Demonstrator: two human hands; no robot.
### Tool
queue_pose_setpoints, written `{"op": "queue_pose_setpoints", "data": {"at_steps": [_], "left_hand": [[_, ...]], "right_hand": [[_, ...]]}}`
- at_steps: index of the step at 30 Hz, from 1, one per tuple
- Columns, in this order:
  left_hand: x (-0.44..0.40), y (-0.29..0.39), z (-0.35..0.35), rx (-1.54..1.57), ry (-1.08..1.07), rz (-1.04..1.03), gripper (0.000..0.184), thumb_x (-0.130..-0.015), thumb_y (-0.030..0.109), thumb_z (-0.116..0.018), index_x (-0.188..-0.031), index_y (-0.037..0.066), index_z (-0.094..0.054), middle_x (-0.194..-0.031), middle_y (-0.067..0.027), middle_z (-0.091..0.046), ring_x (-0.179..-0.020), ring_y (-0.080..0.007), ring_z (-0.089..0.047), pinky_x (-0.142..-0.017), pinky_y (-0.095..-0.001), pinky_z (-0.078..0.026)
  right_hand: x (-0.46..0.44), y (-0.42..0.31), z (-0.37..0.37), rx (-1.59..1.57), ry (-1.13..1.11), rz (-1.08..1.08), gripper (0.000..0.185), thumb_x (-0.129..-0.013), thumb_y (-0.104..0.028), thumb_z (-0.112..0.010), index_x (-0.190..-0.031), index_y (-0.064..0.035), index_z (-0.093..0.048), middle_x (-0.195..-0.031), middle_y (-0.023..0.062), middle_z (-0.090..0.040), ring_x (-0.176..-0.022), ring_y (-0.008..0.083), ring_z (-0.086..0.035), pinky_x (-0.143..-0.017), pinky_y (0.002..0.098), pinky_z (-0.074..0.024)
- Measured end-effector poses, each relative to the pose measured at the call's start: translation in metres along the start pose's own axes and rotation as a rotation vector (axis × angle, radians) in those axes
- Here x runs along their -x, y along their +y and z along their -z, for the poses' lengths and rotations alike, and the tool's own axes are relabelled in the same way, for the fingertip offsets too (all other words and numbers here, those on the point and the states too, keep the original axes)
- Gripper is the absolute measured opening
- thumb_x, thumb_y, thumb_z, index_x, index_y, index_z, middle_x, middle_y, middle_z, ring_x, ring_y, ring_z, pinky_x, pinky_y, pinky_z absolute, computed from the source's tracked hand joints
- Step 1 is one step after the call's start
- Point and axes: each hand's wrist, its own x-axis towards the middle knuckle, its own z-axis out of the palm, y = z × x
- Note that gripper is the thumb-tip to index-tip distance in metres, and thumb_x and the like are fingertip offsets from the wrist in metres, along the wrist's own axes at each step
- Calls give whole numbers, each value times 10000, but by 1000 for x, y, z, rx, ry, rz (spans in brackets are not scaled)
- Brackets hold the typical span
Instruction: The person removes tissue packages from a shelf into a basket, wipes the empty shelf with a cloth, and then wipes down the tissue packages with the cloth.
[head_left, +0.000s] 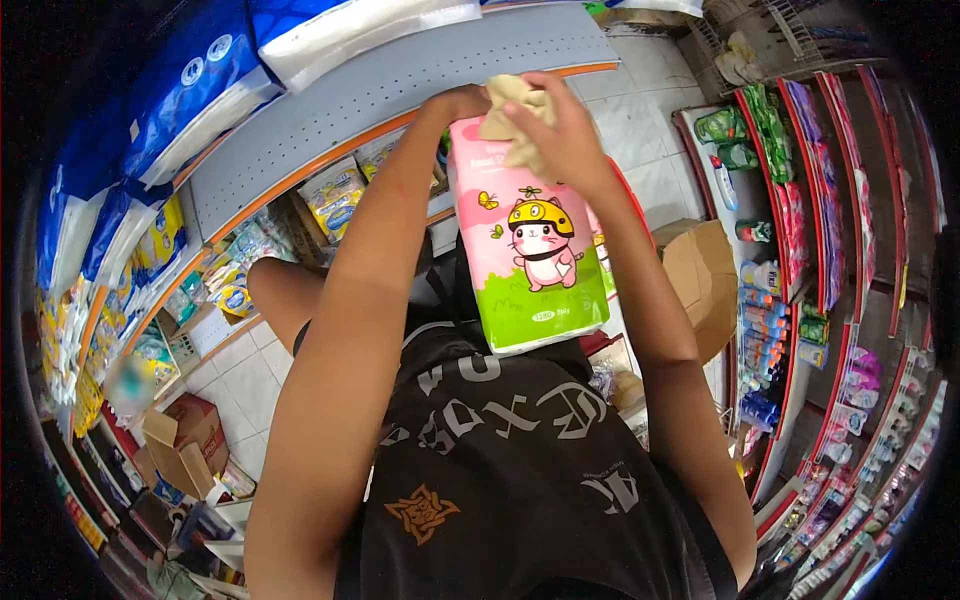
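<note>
My right grip (pixel 572 135) clasps crumpled beige cloth (pixel 500 122); my left grip (pixel 462 103), half-hidden, I cannot judge; the oblong pink-and-green plastic-wrapped pack (pixel 535 255), presumably light, soft, slippery, favours side holds.

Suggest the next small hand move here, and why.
I'd probably slide the right hand and its beige cloth down the pink-and-green pack: the cloth sits at the pack's far end, the left hand is at that end's corner, seemingly steadying it, and the printed front below is uncovered.
</note>
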Motion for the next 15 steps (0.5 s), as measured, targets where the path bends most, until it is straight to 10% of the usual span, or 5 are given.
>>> {"op": "queue_pose_setpoints", "data": {"at_steps": [2,6,10,12,15], "left_hand": [[-3,0,-2,-64,34,-46,514,-796,543,-621,-1100,132,-670,-1050,-70,-665,-888,-163,-597,-831,-293,-463],[2,-6,-7,40,30,124,559,-792,566,-614,-1157,144,-641,-1098,-69,-652,-928,-174,-607,-862,-307,-456],[-1,-4,-7,138,47,155,567,-774,576,-629,-1129,136,-656,-1088,-69,-658,-922,-176,-612,-868,-308,-454],[-6,-5,-11,108,53,169,577,-764,580,-637,-1116,123,-662,-1077,-72,-662,-922,-173,-611,-864,-305,-456],[-4,-7,-11,155,33,106,556,-760,575,-644,-1062,109,-683,-1047,-70,-668,-921,-172,-610,-858,-300,-458]], "right_hand": [[6,8,-6,100,110,117,240,-808,-171,-662,-986,-25,-595,-954,101,-629,-869,226,-622,-771,337,-481],[73,-48,-6,489,-722,109,292,-763,-238,-660,-971,-40,-606,-924,133,-609,-829,333,-590,-724,398,-477],[98,-76,16,206,-1448,111,329,-747,-285,-667,-970,-48,-618,-836,135,-617,-813,320,-601,-702,402,-471],[70,-75,34,107,-1450,4,284,-771,-225,-663,-986,-45,-621,-875,127,-638,-844,287,-621,-730,363,-480],[29,-51,44,16,-765,-176,266,-799,-141,-647,-1040,-41,-596,-900,13,-627,-810,97,-572,-737,276,-477]]}}
